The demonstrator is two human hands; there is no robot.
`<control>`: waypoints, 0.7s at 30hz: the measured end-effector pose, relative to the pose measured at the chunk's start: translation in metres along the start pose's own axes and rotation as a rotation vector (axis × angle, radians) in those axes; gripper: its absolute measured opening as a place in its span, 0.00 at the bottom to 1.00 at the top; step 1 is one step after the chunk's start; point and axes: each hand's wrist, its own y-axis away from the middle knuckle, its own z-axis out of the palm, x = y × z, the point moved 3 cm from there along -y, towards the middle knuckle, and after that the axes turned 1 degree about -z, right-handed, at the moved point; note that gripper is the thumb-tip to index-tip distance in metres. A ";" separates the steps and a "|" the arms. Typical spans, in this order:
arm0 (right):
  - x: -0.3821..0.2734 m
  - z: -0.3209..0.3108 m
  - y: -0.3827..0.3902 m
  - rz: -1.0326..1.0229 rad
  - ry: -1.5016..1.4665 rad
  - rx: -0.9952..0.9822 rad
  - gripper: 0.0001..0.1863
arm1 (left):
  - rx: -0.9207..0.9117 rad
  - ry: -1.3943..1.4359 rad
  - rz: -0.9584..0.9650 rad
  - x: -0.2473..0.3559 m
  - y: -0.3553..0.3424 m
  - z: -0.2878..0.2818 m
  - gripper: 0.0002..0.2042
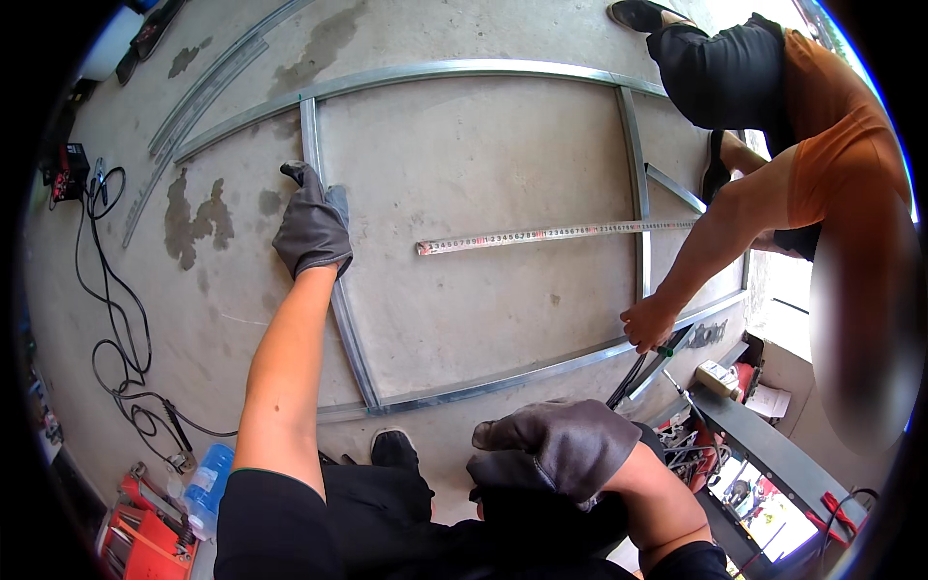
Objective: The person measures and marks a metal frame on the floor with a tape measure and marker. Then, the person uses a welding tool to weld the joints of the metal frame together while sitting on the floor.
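Note:
My left hand, in a dark leather glove, grips the left crossbar of a silver metal frame lying on the concrete floor. My right hand, also gloved, is curled above my dark-clothed legs, below the frame's near rail; whatever its fingers hold is hidden. A tape measure blade stretches across the frame's interior over the right crossbar. A co-worker's hand reaches down to where that crossbar meets the near rail, beside a green-handled item.
Loose metal strips lie upper left. A black-and-red machine with looping cables sits left. A water bottle and red toolbox are lower left. A crouching co-worker occupies the right, above a bench with tools.

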 end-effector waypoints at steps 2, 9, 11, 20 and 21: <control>0.003 0.001 -0.003 0.039 -0.006 -0.022 0.26 | -0.004 -0.016 -0.007 0.003 0.001 -0.005 0.40; -0.011 -0.004 0.000 0.145 0.033 -0.047 0.29 | -0.032 -0.018 0.036 0.018 0.005 -0.008 0.43; -0.003 0.002 -0.007 0.070 -0.025 -0.075 0.30 | -0.036 -0.071 0.017 0.004 0.004 -0.029 0.43; -0.014 0.000 -0.008 0.150 0.006 -0.111 0.26 | -0.075 -0.053 -0.002 0.007 0.001 -0.026 0.45; -0.015 0.000 -0.007 0.152 0.006 -0.116 0.26 | -0.073 -0.043 0.001 0.006 0.001 -0.026 0.45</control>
